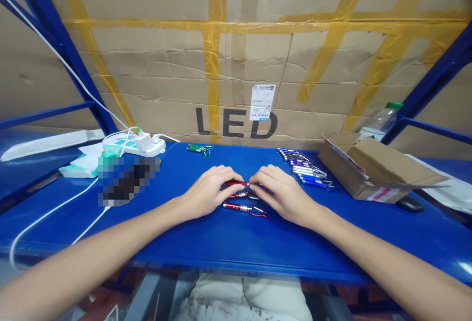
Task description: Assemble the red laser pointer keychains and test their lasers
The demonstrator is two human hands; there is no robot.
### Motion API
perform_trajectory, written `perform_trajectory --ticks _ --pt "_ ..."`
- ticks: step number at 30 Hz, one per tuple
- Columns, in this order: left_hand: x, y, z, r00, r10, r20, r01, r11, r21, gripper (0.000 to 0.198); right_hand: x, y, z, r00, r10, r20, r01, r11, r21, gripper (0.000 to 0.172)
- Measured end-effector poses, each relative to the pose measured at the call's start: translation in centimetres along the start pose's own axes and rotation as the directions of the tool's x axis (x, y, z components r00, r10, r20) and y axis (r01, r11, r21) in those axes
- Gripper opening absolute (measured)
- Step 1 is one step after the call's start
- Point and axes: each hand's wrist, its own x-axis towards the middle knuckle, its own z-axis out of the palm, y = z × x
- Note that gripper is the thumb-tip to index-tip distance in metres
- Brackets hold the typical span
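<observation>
My left hand (pixel 210 190) and my right hand (pixel 282 190) meet at the middle of the blue table (pixel 221 242). Both have their fingers curled on a small red keychain flashlight (pixel 237 183), one hand at each end. Two more red flashlights lie just below it: one (pixel 239 195) between my hands, another (pixel 244 208) with a red clip nearer to me.
A row of several blue and purple flashlights (pixel 306 168) lies to the right, beside an open cardboard box (pixel 372 171). A green keychain item (pixel 199 149), a white power strip (pixel 132 144) with cables, a plastic bottle (pixel 379 122) and a large "LED" carton (pixel 236 65) stand behind.
</observation>
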Motion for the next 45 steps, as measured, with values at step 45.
perform_trajectory --ticks 45 --pt "-0.1 0.2 -0.2 0.991 0.083 -0.105 -0.082 0.997 0.013 0.019 0.5 -0.4 0.3 0.954 0.293 0.059 -0.284 0.828 0.484 0.024"
